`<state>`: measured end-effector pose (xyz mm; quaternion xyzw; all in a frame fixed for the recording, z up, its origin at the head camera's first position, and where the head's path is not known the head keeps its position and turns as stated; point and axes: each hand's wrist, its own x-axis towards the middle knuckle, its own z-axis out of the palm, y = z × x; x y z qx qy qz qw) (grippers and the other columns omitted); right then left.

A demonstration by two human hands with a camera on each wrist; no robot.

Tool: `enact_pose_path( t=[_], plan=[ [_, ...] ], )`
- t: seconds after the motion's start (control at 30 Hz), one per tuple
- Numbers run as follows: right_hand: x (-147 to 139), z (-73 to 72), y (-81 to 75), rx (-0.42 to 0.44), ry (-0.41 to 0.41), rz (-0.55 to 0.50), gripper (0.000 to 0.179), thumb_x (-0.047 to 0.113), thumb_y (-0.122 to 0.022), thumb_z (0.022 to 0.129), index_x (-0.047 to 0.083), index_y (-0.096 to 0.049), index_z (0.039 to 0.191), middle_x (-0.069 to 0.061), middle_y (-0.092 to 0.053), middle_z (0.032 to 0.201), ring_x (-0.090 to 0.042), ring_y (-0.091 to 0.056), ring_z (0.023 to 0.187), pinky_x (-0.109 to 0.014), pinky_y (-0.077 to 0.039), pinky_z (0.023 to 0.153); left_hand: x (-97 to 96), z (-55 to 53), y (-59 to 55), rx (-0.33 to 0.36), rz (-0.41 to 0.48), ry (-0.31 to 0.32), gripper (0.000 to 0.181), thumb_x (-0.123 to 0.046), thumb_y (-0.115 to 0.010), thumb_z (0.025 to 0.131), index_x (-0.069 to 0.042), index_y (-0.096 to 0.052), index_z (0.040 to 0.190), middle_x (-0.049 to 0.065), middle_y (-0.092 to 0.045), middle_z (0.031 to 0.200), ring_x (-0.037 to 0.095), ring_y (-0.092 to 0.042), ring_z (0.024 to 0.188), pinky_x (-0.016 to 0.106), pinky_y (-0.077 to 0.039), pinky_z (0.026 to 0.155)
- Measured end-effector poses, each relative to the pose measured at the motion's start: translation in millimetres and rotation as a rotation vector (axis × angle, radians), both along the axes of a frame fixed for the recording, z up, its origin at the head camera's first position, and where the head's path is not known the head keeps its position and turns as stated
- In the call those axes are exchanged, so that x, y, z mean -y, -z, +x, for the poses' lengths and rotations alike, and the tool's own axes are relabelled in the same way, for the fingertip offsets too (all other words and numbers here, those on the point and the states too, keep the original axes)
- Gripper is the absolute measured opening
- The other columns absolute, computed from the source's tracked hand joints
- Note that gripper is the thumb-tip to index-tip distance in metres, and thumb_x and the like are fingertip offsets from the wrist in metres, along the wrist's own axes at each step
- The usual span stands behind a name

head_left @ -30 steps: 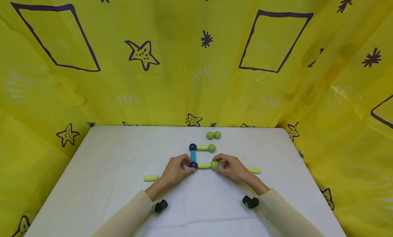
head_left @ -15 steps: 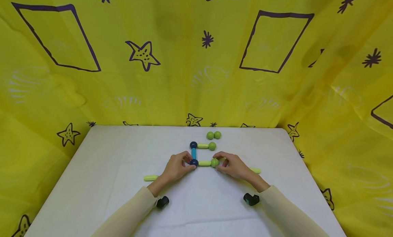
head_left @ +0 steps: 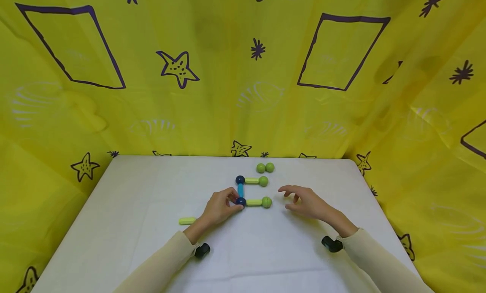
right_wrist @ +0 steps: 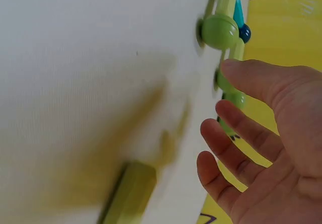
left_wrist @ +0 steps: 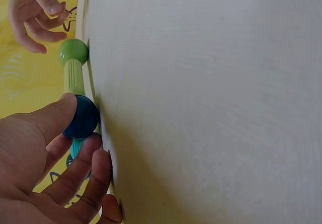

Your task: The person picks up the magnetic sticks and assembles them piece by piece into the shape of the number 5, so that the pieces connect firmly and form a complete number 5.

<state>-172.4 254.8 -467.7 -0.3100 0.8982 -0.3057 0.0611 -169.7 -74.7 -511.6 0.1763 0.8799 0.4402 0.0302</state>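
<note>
My left hand point(head_left: 219, 208) pinches the near dark blue ball point(left_wrist: 86, 119) between thumb and fingers. From this ball a light green rod point(head_left: 253, 202) runs right to a green ball point(head_left: 267, 202) with a seam line. A bright blue rod point(head_left: 241, 190) leads away to a second dark blue ball point(head_left: 240, 180), followed by another light green rod point(head_left: 252, 181) and green ball point(head_left: 263, 181). Together they form a C shape lying on the table. My right hand point(head_left: 307, 202) is empty, fingers apart, right of the shape. Below it in the right wrist view lies a loose light green rod point(right_wrist: 132, 194), hidden in the head view.
Two loose green balls point(head_left: 265, 168) sit side by side behind the shape. Another light green rod point(head_left: 187, 221) lies left, beside my left wrist. The white table point(head_left: 114, 225) is backed and flanked by a yellow patterned curtain point(head_left: 220, 73).
The shape slid slightly away from me, then stayed put. My right hand has let go of the near green ball and moved right, over the loose rod. The left hand keeps its grip.
</note>
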Motion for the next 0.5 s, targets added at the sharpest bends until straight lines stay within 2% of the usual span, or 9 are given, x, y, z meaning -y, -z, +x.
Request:
enact_pose_path(
  t=[0.2, 0.5],
  plan=[
    [-20.9, 3.0, -10.4, 0.015, -0.023, 0.072, 0.043, 0.002, -0.075, 0.091, 0.001, -0.062, 0.132, -0.016, -0.07, 0.114, -0.031, -0.063, 0.092, -0.052, -0.053, 0.083, -0.3, 0.4, 0.1, -0.007, -0.009, -0.003, 0.022, -0.021, -0.083, 0.088, -0.013, -0.067, 0.102, 0.001, -0.075, 0.093, 0.01, -0.052, 0.068, 0.026, -0.042, 0.061],
    [-48.2, 6.0, -13.9, 0.045, -0.025, 0.145, 0.042, 0.004, -0.076, 0.09, 0.003, -0.063, 0.13, -0.011, -0.069, 0.113, -0.034, -0.063, 0.101, -0.053, -0.051, 0.088, -0.2, -0.6, 2.4, -0.014, -0.008, 0.002, 0.023, -0.022, -0.083, 0.088, -0.013, -0.067, 0.103, 0.001, -0.074, 0.093, 0.01, -0.052, 0.068, 0.025, -0.043, 0.061]
  ],
)
